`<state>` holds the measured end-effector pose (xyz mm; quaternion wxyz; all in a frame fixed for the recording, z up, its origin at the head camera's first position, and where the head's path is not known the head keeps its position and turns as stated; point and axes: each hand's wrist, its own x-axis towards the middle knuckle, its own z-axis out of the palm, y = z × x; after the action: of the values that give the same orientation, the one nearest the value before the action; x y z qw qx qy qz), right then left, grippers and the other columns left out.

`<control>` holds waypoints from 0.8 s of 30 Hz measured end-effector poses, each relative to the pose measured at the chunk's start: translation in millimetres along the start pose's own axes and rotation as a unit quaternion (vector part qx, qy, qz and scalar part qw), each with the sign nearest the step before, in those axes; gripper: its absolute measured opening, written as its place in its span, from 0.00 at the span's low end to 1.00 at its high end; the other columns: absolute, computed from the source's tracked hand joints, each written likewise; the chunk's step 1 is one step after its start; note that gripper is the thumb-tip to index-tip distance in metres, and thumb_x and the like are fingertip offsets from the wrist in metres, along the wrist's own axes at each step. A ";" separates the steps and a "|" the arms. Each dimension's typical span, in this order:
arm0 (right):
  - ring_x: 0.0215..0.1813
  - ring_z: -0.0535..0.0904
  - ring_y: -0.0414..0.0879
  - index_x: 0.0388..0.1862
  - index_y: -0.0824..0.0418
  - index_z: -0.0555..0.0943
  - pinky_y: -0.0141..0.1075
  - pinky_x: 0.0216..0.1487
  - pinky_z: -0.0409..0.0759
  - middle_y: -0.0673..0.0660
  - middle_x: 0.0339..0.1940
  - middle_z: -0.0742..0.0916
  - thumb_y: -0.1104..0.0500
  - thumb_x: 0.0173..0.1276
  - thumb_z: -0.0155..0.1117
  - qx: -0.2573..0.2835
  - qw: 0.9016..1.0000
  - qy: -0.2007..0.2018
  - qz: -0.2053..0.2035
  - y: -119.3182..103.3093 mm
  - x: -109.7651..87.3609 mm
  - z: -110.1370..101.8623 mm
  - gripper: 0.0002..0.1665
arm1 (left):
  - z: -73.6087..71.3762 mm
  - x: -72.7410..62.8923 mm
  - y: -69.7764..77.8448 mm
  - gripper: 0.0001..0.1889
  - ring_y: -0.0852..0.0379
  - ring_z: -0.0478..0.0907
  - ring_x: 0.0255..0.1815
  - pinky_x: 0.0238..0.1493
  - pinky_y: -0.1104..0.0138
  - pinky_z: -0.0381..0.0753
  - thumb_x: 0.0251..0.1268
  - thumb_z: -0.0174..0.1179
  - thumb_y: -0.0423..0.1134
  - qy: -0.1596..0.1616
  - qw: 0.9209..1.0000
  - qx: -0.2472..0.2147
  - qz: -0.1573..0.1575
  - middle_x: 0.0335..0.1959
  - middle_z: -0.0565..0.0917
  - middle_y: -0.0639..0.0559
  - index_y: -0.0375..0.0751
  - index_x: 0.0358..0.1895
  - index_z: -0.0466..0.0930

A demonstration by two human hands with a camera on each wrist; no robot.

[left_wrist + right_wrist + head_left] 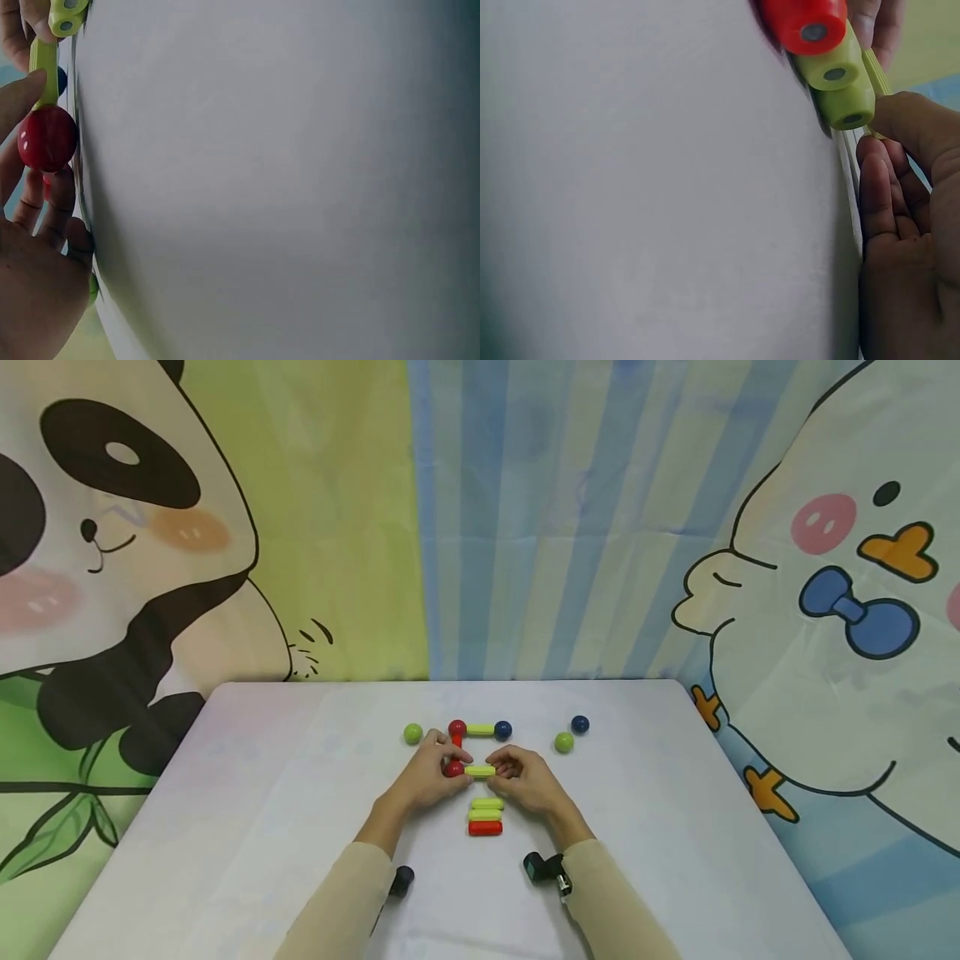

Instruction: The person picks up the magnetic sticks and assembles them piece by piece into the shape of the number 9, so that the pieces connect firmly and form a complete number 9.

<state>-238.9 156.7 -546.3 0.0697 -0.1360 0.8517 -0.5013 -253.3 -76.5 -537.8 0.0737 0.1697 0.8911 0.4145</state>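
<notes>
My left hand (427,772) grips a red ball (454,769) between thumb and fingers; the left wrist view shows that ball up close. A yellow-green rod (480,771) runs from the ball toward my right hand (529,782), which pinches the rod's far end. Behind, a red rod (457,741) leads up to a second red ball (457,727), partly covered by the left fingers. From there another yellow-green rod (480,729) reaches a dark blue ball (503,730).
Two yellow-green rods (486,815) and a red rod (485,828) lie side by side nearer me, with metal discs in their ends. One green ball (413,733) sits at left; another green ball (564,742) and a blue ball (580,724) sit at right.
</notes>
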 end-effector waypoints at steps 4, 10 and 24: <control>0.42 0.80 0.43 0.52 0.59 0.84 0.31 0.47 0.80 0.52 0.42 0.86 0.65 0.65 0.74 -0.004 1.000 0.002 -0.003 0.2 1.4 3.0 0.17 | 0.7 1.2 -0.9 0.13 0.51 0.71 0.55 0.56 0.59 0.74 0.61 0.75 0.45 0.000 1.000 0.008 0.001 0.54 0.67 0.51 0.53 0.48 0.88; 0.44 0.81 0.44 0.55 0.60 0.83 0.35 0.50 0.81 0.53 0.44 0.85 0.64 0.66 0.73 -0.015 1.000 0.002 -0.001 -3.0 -2.6 0.4 0.18 | 0.7 3.4 3.0 0.10 0.51 0.71 0.54 0.54 0.60 0.72 0.60 0.75 0.45 -0.007 1.000 0.009 0.008 0.53 0.65 0.52 0.55 0.45 0.88; 0.46 0.82 0.46 0.50 0.58 0.85 0.37 0.50 0.82 0.53 0.46 0.86 0.62 0.69 0.71 -0.093 0.988 -0.050 -0.110 -8.2 -27.7 -8.3 0.11 | -4.1 13.7 9.4 0.08 0.55 0.72 0.46 0.48 0.62 0.73 0.58 0.76 0.44 -0.041 0.997 0.068 0.018 0.49 0.67 0.53 0.54 0.40 0.88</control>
<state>-213.3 168.2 -535.6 0.0441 -0.2596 0.8700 -0.4167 -264.9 -68.8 -527.8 0.0905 0.2071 0.9102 0.3470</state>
